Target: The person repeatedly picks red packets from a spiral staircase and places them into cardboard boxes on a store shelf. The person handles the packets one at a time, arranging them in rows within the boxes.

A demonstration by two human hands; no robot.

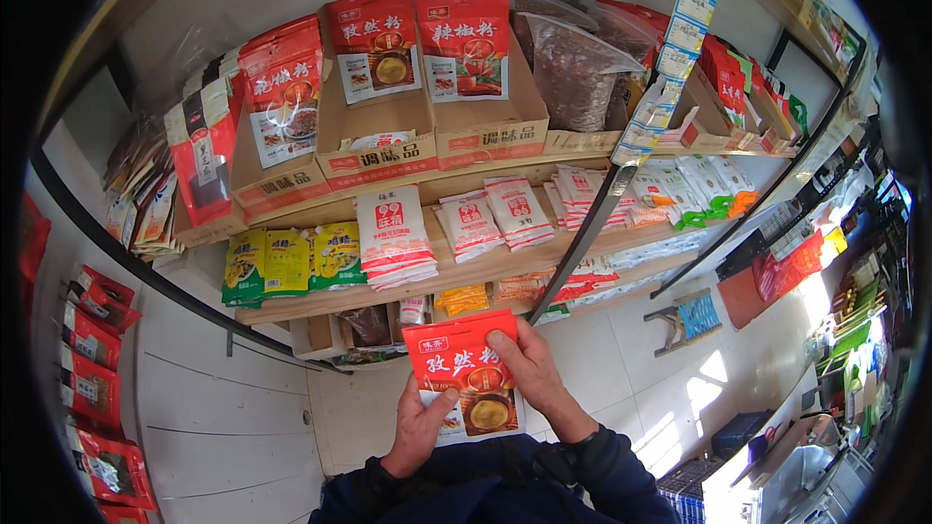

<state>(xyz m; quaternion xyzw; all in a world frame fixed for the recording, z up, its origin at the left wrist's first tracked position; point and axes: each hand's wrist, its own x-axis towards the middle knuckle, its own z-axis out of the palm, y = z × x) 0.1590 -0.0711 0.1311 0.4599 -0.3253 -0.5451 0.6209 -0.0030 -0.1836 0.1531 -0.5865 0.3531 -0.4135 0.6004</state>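
Between both hands, low in the head view, is a red pouch of cumin powder (486, 378), its printed front facing up. My left hand (420, 418) grips its lower left edge, thumb on the front. At the upper right corner, my right hand (530, 365) pinches the pouch with its thumb across the front. Beyond them on the upper shelf, a cardboard box (378, 160) holds matching cumin pouches (376, 44). To its right stands a box of red chili powder pouches (466, 44); to its left, a box of red Sichuan pepper powder pouches (280, 105).
White and red MSG bags (397, 233) and yellow-green chicken seasoning bags (287, 262) lie on the lower shelf. A black metal post (582, 244) with price tags crosses the shelf front. Red pouches (91, 386) hang at left. A folding stool (684, 322) stands on the floor at right.
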